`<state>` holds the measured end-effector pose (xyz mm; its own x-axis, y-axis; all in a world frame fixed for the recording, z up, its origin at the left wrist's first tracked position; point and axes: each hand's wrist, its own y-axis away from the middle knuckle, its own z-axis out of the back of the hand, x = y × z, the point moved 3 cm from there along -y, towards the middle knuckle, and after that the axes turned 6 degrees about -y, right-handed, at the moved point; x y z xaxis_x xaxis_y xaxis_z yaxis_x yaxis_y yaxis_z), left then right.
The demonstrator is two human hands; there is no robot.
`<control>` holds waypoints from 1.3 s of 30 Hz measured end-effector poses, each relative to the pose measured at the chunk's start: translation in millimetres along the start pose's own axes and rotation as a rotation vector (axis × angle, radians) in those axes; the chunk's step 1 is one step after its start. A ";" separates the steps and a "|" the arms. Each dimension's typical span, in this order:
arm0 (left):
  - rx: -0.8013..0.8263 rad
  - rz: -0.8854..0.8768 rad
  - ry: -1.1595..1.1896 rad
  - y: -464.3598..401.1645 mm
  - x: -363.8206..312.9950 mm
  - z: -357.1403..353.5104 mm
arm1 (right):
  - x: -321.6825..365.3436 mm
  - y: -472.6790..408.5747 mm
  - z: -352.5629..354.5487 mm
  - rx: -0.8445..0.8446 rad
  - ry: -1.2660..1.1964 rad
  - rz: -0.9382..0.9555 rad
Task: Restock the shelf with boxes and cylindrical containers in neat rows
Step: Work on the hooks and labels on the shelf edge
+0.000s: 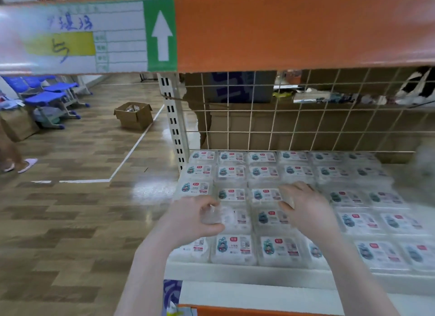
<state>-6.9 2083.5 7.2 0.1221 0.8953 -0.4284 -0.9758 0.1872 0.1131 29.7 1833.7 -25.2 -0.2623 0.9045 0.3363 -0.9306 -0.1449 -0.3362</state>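
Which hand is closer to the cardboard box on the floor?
Left. The left hand is over the packs at the shelf's left end, the side the cardboard box is on. The right hand is further right.

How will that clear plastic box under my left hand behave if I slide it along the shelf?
The clear plastic box looks glossy, so it probably slides easily. It sits low and flat, so tipping seems unlikely. Neighbouring boxes touch it, so they may shift too.

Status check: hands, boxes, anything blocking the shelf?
Left hand grips a clear box. Right hand rests on neighbouring boxes, grip unclear. Rows neat, nothing blocking.
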 end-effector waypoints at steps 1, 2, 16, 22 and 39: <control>0.010 -0.012 -0.003 -3.3 -7.0 -2.4 | -5.6 2.0 2.3 -0.023 0.006 0.000; 0.021 -0.021 -0.006 -6.0 -13.0 -4.2 | -10.2 3.5 4.3 -0.041 0.011 0.010; 0.039 0.036 -0.010 -31.9 -40.5 -15.8 | -53.0 4.5 19.6 -0.090 -0.002 0.003; -0.096 -0.005 -0.047 -35.0 -42.3 -11.4 | -52.7 1.5 18.3 -0.082 -0.023 -0.013; 0.006 -0.072 -0.193 -53.9 -72.4 -4.5 | -54.5 -0.3 22.3 0.052 -0.048 -0.080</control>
<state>36.0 2006.7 28.1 0.2246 0.9402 -0.2560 -0.9622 0.2555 0.0940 38.6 1775.5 -23.8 -0.1972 0.8939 0.4027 -0.9607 -0.0943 -0.2611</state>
